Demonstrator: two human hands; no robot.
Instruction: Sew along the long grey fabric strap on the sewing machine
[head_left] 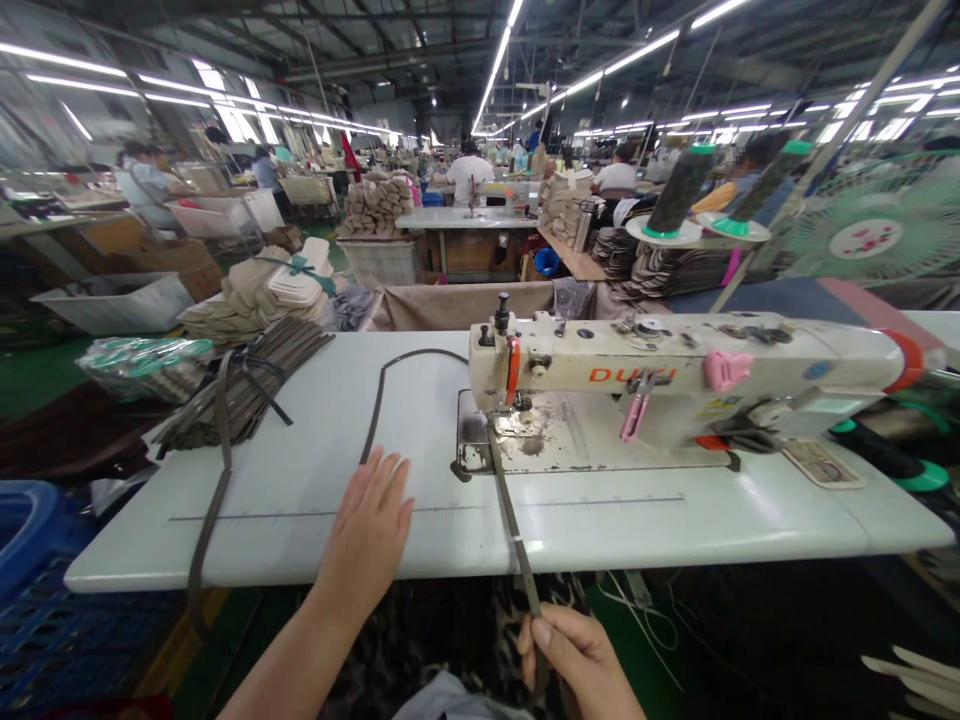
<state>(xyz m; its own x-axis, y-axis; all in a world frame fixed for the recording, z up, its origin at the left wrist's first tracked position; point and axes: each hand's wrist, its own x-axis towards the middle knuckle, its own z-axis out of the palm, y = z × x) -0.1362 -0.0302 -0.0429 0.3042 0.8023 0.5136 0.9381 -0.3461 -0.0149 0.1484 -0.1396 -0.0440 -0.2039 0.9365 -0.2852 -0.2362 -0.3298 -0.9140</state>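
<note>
My left hand [369, 525] lies flat on the white sewing table [300, 500], fingers stretched out, holding nothing. Its fingertips rest by a thin grey strap [379, 400] that loops back behind the machine. My right hand [577, 660] is below the table's front edge, fingers pinched on the near end of a grey strip [510, 510]. That strip runs up across the table to the needle area [491, 425] of the cream sewing machine [675, 385].
A tied bundle of grey straps [240, 385] lies at the table's left, one strap hanging over the front edge. A blue crate [37, 590] stands at lower left. Thread cones [679, 190] and a green fan [870, 235] stand behind the machine. Other people work at tables farther back.
</note>
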